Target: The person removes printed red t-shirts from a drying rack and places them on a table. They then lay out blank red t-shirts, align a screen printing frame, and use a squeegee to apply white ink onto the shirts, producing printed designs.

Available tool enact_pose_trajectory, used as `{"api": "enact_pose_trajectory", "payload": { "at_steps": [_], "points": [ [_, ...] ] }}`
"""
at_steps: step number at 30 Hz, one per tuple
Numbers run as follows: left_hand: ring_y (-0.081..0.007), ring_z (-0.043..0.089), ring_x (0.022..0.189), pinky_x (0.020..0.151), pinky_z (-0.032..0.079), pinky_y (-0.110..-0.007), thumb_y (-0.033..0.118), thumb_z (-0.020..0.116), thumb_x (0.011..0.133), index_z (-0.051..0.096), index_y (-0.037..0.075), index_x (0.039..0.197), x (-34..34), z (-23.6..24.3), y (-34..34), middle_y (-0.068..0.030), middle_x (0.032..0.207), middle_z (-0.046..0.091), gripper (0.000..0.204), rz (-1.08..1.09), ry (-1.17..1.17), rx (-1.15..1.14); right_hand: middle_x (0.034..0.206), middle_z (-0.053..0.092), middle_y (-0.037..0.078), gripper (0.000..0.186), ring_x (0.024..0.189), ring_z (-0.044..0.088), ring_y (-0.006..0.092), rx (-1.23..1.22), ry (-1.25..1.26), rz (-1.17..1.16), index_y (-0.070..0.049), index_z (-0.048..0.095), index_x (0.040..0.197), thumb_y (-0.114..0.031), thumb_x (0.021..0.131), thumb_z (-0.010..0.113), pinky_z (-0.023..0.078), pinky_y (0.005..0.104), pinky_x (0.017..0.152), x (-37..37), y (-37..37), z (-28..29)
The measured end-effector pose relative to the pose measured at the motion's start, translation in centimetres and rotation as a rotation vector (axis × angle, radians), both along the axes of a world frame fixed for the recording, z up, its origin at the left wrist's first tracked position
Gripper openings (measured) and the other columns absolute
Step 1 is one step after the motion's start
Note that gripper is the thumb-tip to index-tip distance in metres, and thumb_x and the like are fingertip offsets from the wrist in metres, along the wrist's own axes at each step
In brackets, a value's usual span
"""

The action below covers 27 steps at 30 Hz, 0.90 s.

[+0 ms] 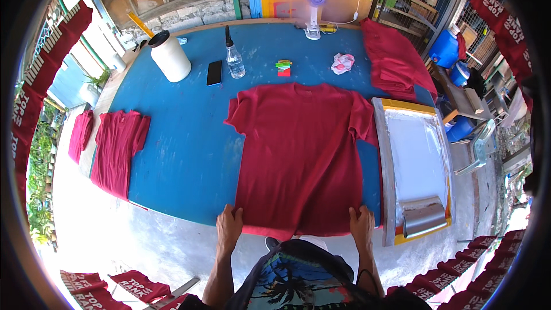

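A maroon T-shirt [295, 155] lies on the blue table [166, 155], with a diagonal wrinkle across its lower right and its hem at the front edge. My left hand [229, 224] pinches the lower left corner of the shirt, and my right hand [361, 224] grips the lower right corner. Just right of the shirt lies a printing screen [413, 143] in a frame, with a grey squeegee [422, 218] on its near end.
Maroon shirt piles sit at left [117, 149] and back right [390, 57]. Along the back stand a white jar [171, 57], phone [214, 72], spray bottle [235, 60], small coloured items [283, 69], crumpled cloth [342, 63] and fan [314, 14]. Printed maroon shirts hang around the rim.
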<state>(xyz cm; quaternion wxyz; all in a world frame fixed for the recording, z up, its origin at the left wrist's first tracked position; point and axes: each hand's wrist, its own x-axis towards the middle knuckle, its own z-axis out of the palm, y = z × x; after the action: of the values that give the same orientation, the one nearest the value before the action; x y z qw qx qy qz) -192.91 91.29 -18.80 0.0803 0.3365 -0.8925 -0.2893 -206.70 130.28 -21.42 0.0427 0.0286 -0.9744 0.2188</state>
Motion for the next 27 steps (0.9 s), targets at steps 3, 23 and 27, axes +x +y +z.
{"api": "enact_pose_trajectory", "payload": {
  "at_steps": [3, 23, 27],
  "points": [
    [-0.0503, 0.069, 0.084, 0.072, 0.051, -0.057, 0.024, 0.066, 0.105, 0.063, -0.002, 0.096, 0.5, 1.2, 0.0, -0.0276, 0.085, 0.072, 0.027, -0.009, 0.133, -0.011, 0.078, 0.064, 0.025, 0.038, 0.073, 0.063, 0.0462, -0.159, -0.003, -0.014, 0.0, 0.06, 0.087, -0.033, 0.106, 0.068, 0.046, 0.056, 0.066, -0.2, 1.2, -0.2],
    [-0.0472, 0.064, 0.116, 0.089, 0.049, -0.06, 0.018, 0.068, 0.1, 0.062, 0.002, 0.116, 2.8, 0.3, 1.6, -0.0267, 0.121, 0.069, 0.023, -0.044, -0.006, -0.14, 0.121, 0.066, 0.025, 0.03, 0.117, 0.062, 0.044, 0.071, 0.108, -0.082, -0.002, 0.059, 0.118, -0.025, 0.102, 0.071, 0.048, 0.0616, 0.094, 1.3, 3.2, 2.7],
    [-0.0453, 0.051, 0.139, 0.115, 0.041, -0.058, 0.013, 0.074, 0.093, 0.059, 0.0, 0.142, -1.0, 0.2, 6.4, -0.0255, 0.146, 0.057, 0.052, -0.397, 0.206, -0.134, 0.146, 0.053, 0.027, 0.055, 0.141, 0.049, 0.0464, -0.127, 0.176, 0.381, -0.001, 0.057, 0.141, -0.033, 0.099, 0.073, 0.038, 0.0597, 0.12, -0.7, -5.1, 1.5]
  ]
}}
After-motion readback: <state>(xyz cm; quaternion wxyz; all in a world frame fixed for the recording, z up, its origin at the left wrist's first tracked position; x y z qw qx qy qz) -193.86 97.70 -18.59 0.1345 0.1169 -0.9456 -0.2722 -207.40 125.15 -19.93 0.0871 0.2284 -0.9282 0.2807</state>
